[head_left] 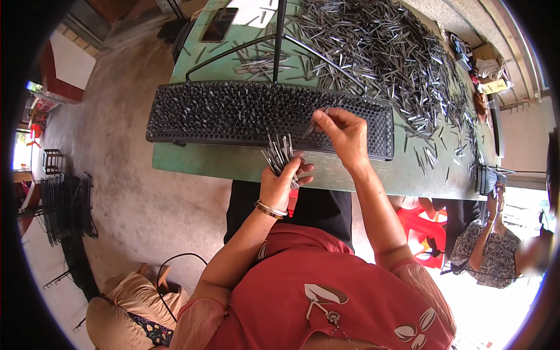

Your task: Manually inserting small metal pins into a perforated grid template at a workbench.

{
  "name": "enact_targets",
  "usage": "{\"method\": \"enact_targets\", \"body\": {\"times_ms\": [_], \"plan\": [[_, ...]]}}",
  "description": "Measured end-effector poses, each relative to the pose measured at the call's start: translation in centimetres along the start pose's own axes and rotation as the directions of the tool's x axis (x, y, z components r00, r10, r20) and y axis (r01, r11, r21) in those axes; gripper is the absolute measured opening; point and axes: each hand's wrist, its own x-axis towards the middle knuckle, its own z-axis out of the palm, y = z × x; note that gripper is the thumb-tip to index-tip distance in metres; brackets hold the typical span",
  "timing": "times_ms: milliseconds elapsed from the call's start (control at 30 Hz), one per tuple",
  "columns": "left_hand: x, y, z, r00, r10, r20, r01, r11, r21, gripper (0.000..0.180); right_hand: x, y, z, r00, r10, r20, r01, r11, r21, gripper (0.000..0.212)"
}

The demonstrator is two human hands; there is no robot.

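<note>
A long black rack (233,114) full of round holes lies along the near edge of the green table. Slim metal pieces stand upright in its left and middle holes, while holes at its right end show bare. My left hand (281,181), with bangles at the wrist, is closed round a bunch of slim metal pieces (279,150) just in front of the rack. Over the right half of the rack, my right hand (344,137) pinches a slim metal piece (311,127) between thumb and fingers. Its lower tip is too blurred to tell whether it sits in a hole.
A large heap of loose metal pieces (373,44) covers the far right of the table (216,160). A black wire frame (279,35) rises behind the rack. A phone (220,25) lies at the far left. Another person (487,251) works at the right.
</note>
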Motion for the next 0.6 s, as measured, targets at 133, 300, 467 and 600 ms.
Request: {"method": "enact_targets", "body": {"times_ms": [133, 300, 467, 600], "plan": [[0.0, -0.2, 0.0, 1.000, -0.006, 0.006, 0.006, 1.000, 0.024, 0.021, 1.1, 0.7, 0.5, 0.982, -0.121, -0.148, 0.127, 0.992, 0.028, 0.019], [-0.1, -0.2, 0.0, 1.000, -0.003, 0.005, 0.003, 0.999, 0.035, 0.021, 1.5, 2.2, 0.9, 0.971, -0.180, -0.154, 0.163, 0.979, -0.120, 0.021], [-0.1, -0.3, -0.3, 1.000, -0.013, 0.004, 0.013, 0.999, 0.041, 0.021, 1.1, 1.7, 1.0, 0.967, -0.215, -0.140, 0.179, 0.956, -0.233, 0.020], [-0.2, -0.3, 0.0, 1.000, -0.012, 0.005, 0.012, 0.997, 0.081, 0.021, 0.9, 1.0, 1.2, 0.934, -0.338, -0.119, 0.278, 0.893, -0.353, 0.019]]}}
